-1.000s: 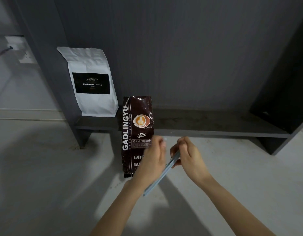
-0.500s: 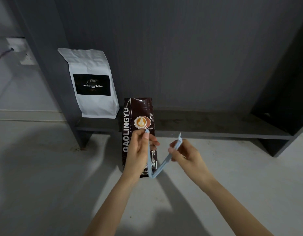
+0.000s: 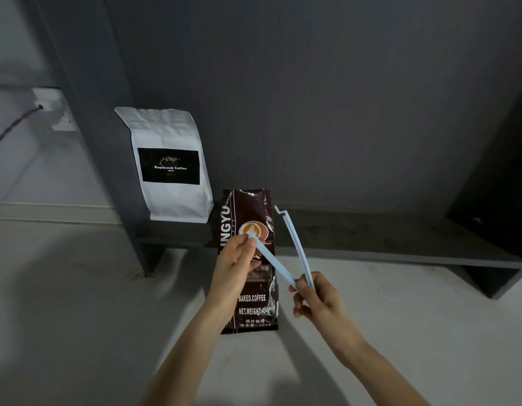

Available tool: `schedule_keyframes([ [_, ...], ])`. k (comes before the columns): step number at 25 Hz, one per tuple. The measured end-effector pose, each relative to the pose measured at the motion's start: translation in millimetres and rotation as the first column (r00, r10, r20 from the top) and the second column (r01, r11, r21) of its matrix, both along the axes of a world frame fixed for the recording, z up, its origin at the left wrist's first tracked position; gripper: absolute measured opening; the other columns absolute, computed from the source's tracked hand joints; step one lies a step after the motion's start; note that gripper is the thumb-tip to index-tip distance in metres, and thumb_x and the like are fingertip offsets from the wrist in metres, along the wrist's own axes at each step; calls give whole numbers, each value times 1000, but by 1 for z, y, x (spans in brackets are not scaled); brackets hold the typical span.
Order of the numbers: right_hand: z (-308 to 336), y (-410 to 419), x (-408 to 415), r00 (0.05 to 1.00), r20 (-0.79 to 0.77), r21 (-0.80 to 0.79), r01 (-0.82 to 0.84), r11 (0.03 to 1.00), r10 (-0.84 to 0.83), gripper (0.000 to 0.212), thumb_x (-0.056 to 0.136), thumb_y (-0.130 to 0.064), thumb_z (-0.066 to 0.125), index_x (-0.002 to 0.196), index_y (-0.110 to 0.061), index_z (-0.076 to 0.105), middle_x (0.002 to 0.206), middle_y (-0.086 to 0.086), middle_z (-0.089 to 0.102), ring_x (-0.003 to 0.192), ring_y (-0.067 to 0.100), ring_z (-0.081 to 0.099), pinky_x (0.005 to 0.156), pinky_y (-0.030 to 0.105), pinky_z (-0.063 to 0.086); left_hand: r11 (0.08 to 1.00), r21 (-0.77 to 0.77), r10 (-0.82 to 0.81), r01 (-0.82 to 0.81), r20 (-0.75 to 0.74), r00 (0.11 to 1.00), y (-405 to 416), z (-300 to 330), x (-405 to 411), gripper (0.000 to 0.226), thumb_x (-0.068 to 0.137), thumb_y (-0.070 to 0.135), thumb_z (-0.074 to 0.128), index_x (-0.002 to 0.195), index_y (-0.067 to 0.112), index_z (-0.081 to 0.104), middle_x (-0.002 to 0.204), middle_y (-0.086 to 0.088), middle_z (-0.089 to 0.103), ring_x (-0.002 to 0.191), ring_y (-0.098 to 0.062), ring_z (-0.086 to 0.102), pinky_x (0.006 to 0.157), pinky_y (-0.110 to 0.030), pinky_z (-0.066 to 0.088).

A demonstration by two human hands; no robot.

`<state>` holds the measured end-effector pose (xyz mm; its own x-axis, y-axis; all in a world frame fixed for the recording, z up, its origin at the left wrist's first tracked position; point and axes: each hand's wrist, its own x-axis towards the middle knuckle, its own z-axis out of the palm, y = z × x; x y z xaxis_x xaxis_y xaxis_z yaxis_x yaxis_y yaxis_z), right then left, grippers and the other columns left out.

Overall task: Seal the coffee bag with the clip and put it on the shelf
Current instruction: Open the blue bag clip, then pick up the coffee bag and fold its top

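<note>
While spread in a V, slim plastic clip (pale blue) pinched by left hand, right hand

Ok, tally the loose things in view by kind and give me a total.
Coffee bags: 2, the white coffee bag on the shelf and the brown coffee bag standing in front of it
Sealing clips: 1, the light blue clip, spread open between the left hand and the right hand
Total: 3

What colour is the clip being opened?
Light blue clip, clearest in the head view.
</note>
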<state>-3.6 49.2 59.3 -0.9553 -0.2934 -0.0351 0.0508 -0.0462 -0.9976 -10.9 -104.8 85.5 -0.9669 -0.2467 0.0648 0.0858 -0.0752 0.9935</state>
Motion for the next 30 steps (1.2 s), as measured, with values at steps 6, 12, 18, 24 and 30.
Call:
schedule_keyframes([
  [6,3,12,-33,996,4,-63,91,994,-91,12,89,-9,46,82,-4,55,68,7,53,51,5,53,53,17,50,969,-214,121,-122,-20,992,-35,4,-31,14,89,20,47,101,16,52,97,5,60,95,-14,57,74,-19,44],
  [12,-2,29,-49,972,51,-79,234,969,-230,12,87,-10,49,85,-6,60,72,6,61,56,6,59,57,14,53,978,-173,134,-117,91,987,-61,-13,-63,50,85,18,55,128,11,33,130,-4,47,115,-19,51,93,-31,41],
  [18,-4,34,-47,960,61,-51,277,959,-274,10,85,-11,54,83,-10,63,82,4,67,62,5,64,59,12,54,982,-187,2,21,122,992,-68,-17,-67,33,86,20,53,118,17,48,112,-2,62,96,-12,62,76,-25,47],
  [24,-3,34,-40,960,55,-36,275,961,-273,9,85,-14,53,84,-12,62,84,3,67,63,3,65,61,13,55,981,-189,-20,54,176,984,-66,-25,-56,26,86,14,53,112,16,55,106,-1,65,96,-13,62,84,-30,48],
  [30,-10,34,-29,951,148,-184,297,937,-273,14,90,-11,43,79,-12,51,86,8,63,58,8,61,58,16,56,991,-128,-21,45,181,983,-55,-31,-35,16,87,22,52,101,24,57,102,4,66,93,-11,62,80,-27,48],
])
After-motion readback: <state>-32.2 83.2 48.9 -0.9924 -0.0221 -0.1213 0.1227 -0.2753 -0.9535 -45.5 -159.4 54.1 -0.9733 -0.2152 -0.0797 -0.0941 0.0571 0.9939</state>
